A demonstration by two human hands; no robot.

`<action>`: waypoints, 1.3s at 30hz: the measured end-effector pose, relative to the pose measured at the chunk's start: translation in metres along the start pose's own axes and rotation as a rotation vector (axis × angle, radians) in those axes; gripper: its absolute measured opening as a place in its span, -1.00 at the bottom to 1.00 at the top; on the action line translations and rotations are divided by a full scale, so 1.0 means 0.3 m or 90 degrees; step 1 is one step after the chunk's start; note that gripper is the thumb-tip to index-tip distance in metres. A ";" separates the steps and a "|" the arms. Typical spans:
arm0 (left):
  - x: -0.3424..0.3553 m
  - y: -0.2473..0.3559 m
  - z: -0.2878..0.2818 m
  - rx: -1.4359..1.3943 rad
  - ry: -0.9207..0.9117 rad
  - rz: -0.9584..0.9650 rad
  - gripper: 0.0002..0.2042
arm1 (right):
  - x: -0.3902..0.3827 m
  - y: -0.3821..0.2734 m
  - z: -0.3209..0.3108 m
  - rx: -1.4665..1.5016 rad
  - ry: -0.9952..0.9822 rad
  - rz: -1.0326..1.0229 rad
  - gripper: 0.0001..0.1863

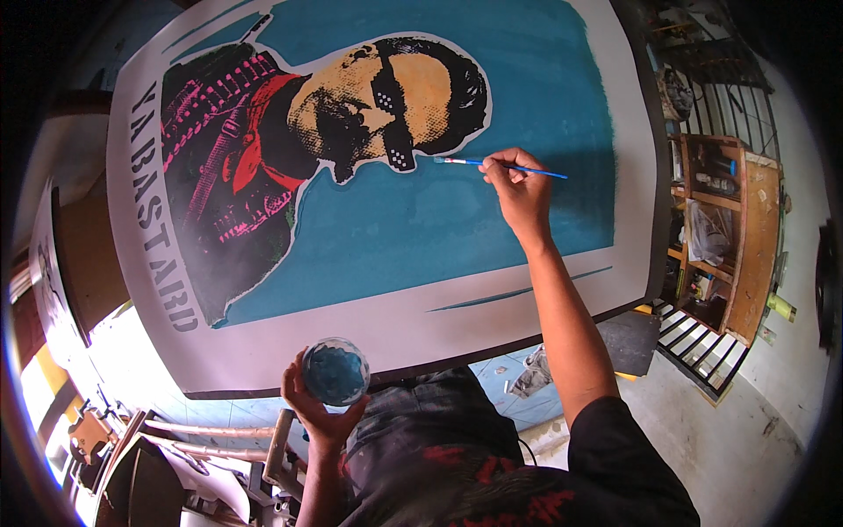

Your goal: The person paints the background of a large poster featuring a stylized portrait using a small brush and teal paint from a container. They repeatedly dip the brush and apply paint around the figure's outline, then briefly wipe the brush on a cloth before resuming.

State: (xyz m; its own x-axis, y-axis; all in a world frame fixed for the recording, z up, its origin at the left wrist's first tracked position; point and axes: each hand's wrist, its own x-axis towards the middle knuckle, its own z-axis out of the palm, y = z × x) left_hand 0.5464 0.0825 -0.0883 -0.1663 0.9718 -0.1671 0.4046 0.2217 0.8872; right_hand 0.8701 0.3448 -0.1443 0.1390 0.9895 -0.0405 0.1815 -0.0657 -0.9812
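A large sheet [536, 97] bears a painted portrait in black, yellow, magenta and red on a teal ground, with grey stencilled lettering along its white left margin. My right hand [518, 189] grips a thin blue paintbrush [546, 172]; the brush's tip is on the teal ground, beside the white outline below the portrait's head. My left hand [320, 413] holds a small round container of teal paint [336, 370] at the lower edge of the sheet.
Wooden shelves [738, 193] with bags and containers stand at right beside black metal bars [702, 347]. Wooden and dark items [132, 457] crowd the lower left, and another board [48, 255] leans at left. Blue floor tiles [500, 386] show below the sheet.
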 end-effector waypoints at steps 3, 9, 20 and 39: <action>-0.005 -0.007 -0.002 -0.016 0.015 -0.002 0.13 | 0.000 -0.018 -0.004 -0.029 0.006 0.000 -0.94; 0.005 0.000 -0.007 0.022 0.009 -0.016 0.14 | 0.007 0.014 -0.037 -0.011 0.023 0.003 -0.93; 0.008 0.009 0.002 -0.032 0.022 -0.039 0.14 | 0.032 0.011 -0.097 -0.062 0.057 -0.016 -0.92; 0.012 0.024 -0.008 -0.028 0.024 -0.010 0.11 | 0.034 -0.063 -0.138 -0.079 0.145 -0.030 -0.91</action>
State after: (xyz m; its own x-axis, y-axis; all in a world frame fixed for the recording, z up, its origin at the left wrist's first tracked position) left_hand 0.5464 0.0874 -0.0816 -0.2070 0.9643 -0.1652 0.3622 0.2324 0.9027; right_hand 0.9083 0.3509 -0.1183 0.3411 0.9379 0.0627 0.3086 -0.0487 -0.9499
